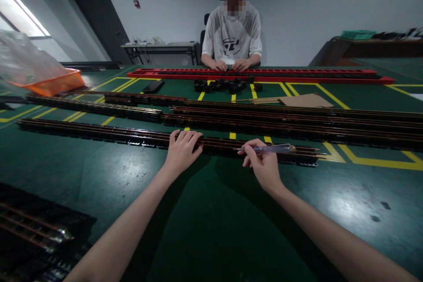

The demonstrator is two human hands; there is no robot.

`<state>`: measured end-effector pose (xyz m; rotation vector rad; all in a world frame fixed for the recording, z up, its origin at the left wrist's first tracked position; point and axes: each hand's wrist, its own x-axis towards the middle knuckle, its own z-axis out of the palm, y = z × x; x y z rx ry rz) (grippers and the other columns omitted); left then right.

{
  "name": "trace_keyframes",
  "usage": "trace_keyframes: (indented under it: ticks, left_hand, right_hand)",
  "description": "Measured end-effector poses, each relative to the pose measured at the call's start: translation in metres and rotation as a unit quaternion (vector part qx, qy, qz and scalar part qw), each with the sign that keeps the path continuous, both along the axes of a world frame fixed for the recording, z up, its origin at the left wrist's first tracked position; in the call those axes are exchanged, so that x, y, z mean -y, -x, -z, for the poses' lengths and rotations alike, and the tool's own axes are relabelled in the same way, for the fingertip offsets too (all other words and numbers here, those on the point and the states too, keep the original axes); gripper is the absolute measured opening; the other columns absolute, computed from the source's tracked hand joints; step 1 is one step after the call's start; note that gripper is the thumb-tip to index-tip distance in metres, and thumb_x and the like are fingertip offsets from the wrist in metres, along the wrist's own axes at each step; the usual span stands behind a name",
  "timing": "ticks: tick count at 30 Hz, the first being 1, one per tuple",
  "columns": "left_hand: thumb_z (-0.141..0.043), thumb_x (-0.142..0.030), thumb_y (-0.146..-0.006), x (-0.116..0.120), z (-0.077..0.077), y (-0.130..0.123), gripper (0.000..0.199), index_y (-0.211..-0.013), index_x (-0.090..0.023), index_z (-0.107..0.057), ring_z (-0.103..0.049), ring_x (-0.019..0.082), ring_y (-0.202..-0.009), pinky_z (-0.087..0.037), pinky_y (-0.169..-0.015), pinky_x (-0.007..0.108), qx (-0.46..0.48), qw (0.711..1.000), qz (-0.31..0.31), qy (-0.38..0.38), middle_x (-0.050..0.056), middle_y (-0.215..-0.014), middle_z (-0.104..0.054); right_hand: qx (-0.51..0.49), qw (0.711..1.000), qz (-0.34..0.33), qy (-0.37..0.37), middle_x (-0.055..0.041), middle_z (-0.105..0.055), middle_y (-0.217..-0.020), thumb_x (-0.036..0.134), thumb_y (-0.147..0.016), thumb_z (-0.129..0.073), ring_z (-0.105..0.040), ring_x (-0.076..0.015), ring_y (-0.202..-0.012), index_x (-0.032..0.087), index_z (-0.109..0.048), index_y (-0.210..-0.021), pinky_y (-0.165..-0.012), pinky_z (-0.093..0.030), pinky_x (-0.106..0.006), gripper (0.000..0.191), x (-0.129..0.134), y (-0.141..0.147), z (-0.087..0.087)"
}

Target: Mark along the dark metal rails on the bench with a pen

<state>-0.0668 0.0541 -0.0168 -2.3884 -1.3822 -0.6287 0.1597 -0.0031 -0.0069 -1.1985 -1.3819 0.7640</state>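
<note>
A long black strip [132, 138] with copper-coloured rods along it lies across the table in front of me. My left hand [181, 152] rests palm-down on its middle, fingers spread over the rods and holding nothing. Further right, my right hand [263, 163] is closed around a screwdriver [276, 148] with a clear, purplish handle. The screwdriver lies almost level, its thin shaft pointing left over the rods. Bare rod ends [322, 155] stick out at the strip's right end.
Behind lie several similar strips [297, 125], brown cardboard [307, 100], a black phone [153, 87] and black parts [224, 84]. A person [231, 37] sits opposite, hands at a red rail [363, 78]. An orange basket [53, 83] stands left; more strips [36, 229] lie near left.
</note>
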Motion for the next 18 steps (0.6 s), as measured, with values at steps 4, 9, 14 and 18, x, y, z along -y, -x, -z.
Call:
trace_keyframes:
  ticks: [4,9,14,18]
  left_hand:
    - [-0.045,-0.02,-0.087,-0.0001,0.0005,0.0009,0.028,-0.113,-0.022,-0.055,-0.057,0.024,-0.104,-0.03,-0.098,0.046,-0.002,1.0,0.004,0.0,0.007,-0.111,-0.065]
    - [-0.043,-0.016,-0.086,-0.0002,0.0004,0.0011,0.031,-0.113,-0.023,-0.056,-0.056,0.025,-0.105,-0.029,-0.099,0.047,0.005,1.0,0.005,0.009,0.006,-0.111,-0.065]
    - [-0.043,-0.016,-0.086,0.0001,-0.0002,0.0008,0.031,-0.113,-0.023,-0.056,-0.056,0.024,-0.105,-0.03,-0.099,0.047,0.005,1.0,0.004,0.013,0.006,-0.111,-0.065]
    - [-0.042,-0.015,-0.086,-0.0004,0.0011,0.0012,0.032,-0.114,-0.021,-0.056,-0.056,0.025,-0.105,-0.03,-0.099,0.048,0.005,1.0,0.009,0.013,0.007,-0.111,-0.065]
  right_hand:
    - [0.005,1.0,0.001,-0.003,-0.003,-0.067,-0.072,0.032,-0.086,-0.052,-0.055,-0.0085,-0.047,0.018,-0.056,-0.078,-0.042,-0.042,-0.021,0.017,0.0004,-0.0003,0.0003]
    - [0.011,1.0,0.01,-0.005,-0.0039,-0.067,-0.073,0.034,-0.086,-0.052,-0.055,-0.0089,-0.047,0.018,-0.057,-0.079,-0.042,-0.042,-0.022,0.018,0.0004,-0.0008,0.0]
    - [0.03,0.999,-0.023,-0.004,-0.0044,-0.068,-0.077,0.035,-0.087,-0.051,-0.055,-0.0089,-0.048,0.018,-0.057,-0.08,-0.042,-0.041,-0.022,0.019,0.0005,0.0,-0.0012]
    - [0.036,0.999,-0.022,-0.001,-0.0041,-0.068,-0.078,0.035,-0.087,-0.051,-0.054,-0.0082,-0.048,0.018,-0.057,-0.08,-0.042,-0.041,-0.021,0.02,0.0005,0.0006,-0.0007]
